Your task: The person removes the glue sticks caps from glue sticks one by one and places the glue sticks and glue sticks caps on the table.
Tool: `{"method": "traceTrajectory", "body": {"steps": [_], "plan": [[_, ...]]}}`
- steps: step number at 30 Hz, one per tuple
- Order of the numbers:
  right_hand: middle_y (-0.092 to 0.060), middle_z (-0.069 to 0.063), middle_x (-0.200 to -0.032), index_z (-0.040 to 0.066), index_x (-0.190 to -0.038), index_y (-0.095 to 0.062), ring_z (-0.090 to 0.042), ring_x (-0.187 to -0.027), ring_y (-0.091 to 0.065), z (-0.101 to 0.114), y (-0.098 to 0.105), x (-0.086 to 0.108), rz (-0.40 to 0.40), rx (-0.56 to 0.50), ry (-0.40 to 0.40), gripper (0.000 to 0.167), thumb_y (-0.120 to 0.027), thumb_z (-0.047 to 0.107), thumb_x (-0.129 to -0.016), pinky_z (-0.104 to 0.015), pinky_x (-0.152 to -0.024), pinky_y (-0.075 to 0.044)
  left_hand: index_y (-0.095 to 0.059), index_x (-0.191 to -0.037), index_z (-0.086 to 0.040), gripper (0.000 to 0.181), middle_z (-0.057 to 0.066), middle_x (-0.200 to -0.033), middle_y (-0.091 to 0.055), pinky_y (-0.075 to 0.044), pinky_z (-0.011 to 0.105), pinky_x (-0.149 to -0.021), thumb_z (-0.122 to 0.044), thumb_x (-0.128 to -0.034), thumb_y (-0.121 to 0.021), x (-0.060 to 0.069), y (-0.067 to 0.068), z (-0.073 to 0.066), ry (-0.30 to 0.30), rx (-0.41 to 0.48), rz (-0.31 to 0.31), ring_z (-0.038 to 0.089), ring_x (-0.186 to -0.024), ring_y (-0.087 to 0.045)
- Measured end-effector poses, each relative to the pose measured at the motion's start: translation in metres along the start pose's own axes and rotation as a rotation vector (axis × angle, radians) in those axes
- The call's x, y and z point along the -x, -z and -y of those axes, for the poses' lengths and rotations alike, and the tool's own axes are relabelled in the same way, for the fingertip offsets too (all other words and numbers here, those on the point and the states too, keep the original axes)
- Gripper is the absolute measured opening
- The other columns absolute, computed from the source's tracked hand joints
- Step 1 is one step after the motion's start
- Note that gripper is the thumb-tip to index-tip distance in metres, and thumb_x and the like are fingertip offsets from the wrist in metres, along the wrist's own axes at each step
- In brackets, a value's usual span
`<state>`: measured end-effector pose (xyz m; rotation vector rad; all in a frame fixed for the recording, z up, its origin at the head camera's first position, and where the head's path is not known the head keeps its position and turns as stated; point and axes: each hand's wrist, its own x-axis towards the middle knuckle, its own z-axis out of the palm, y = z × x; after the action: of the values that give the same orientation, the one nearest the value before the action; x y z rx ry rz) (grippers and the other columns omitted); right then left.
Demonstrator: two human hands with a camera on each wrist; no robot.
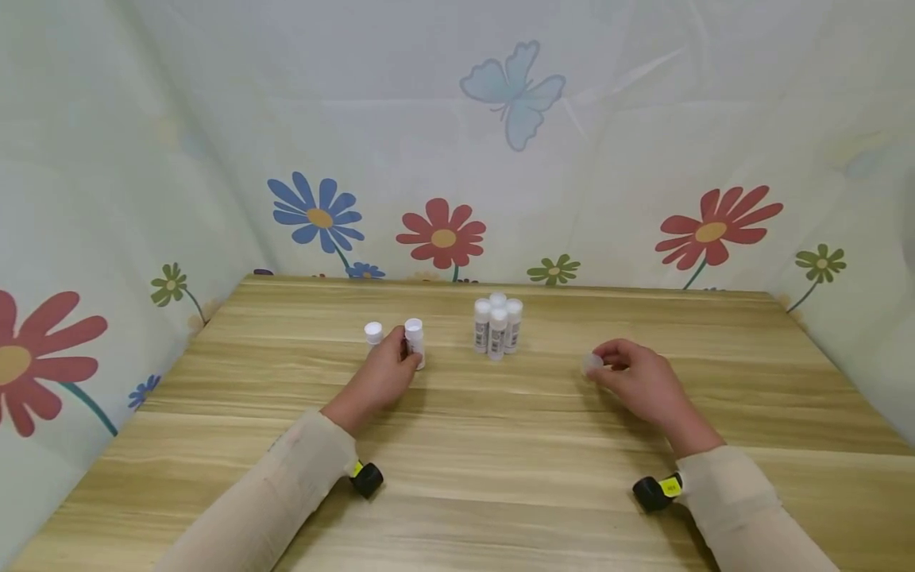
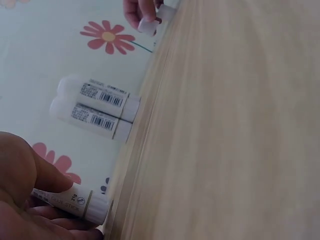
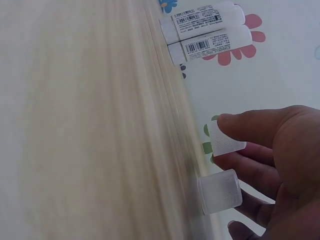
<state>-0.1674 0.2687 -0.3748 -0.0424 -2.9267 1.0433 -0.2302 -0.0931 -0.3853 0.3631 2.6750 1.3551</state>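
Evidently upright, a glue stick (image 1: pixel 417 343) stands at half past eight from the cluster of four sticks (image 1: pixel 496 327); left hand (image 1: pixel 379 373) grips its barrel, thumb opposing fingers. Second stick (image 1: pixel 374 334): at nine o'clock of the cluster. Right hand (image 1: pixel 639 385), near four o'clock, pinches a translucent cap (image 3: pixel 226 140) between thumb and finger; another cap (image 3: pixel 220 192) lies at six o'clock of it in the right-wrist view (finger contact: cannot tell). Handling, judged: stick light, stiff, slightly slippery; hold mid-barrel. Cap: light, ribbed; pinch opposite sides.

Wood-grain table (image 1: pixel 500 453) — upright glue sticks (image 1: pixel 496 338).
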Motion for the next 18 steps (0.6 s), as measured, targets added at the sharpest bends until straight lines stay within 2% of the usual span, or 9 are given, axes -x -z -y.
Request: {"method": "traceTrajectory", "body": {"steps": [4, 12, 18], "plan": [[-0.066, -0.014, -0.110, 0.008, -0.117, -0.061, -0.025, -0.092, -0.059, -0.0030, -0.0013, -0.0014, -0.005, 0.027, 0.015, 0.038, -0.068, 0.034, -0.090, -0.028, -0.073, -0.047, -0.040, -0.135, 0.003, 0.039, 0.021, -0.137, -0.052, -0.046, 0.045, -0.103, -0.012, -0.1000, -0.048, -0.0034, 0.0044, 0.0047, 0.005, -0.014, -0.005, 0.030, -0.127, -0.051], [-0.067, -0.013, -0.108, 0.008, -0.113, -0.063, -0.028, -0.097, -0.058, -0.0074, -0.0046, -0.0030, 0.009, 0.065, 0.029, 0.031, -0.069, 0.028, -0.089, -0.041, -0.084, -0.048, -0.033, -0.144, 0.004, 0.049, 0.023, -0.147, -0.043, -0.039, 0.047, -0.110, -0.010, -0.0998, -0.048, -0.0062, 0.0069, 0.0088, 0.021, 0.039, 0.005, 0.032, -0.137, -0.041], [-0.068, -0.013, -0.106, 0.007, -0.112, -0.064, -0.028, -0.095, -0.059, -0.0102, -0.0079, -0.0031, 0.003, 0.073, 0.041, 0.031, -0.069, 0.027, -0.089, -0.042, -0.083, -0.048, -0.031, -0.145, 0.005, 0.050, 0.024, -0.148, -0.041, -0.039, 0.046, -0.111, -0.010, -0.0998, -0.048, -0.0069, 0.0060, 0.0109, 0.027, 0.051, 0.008, 0.032, -0.138, -0.040]]}}
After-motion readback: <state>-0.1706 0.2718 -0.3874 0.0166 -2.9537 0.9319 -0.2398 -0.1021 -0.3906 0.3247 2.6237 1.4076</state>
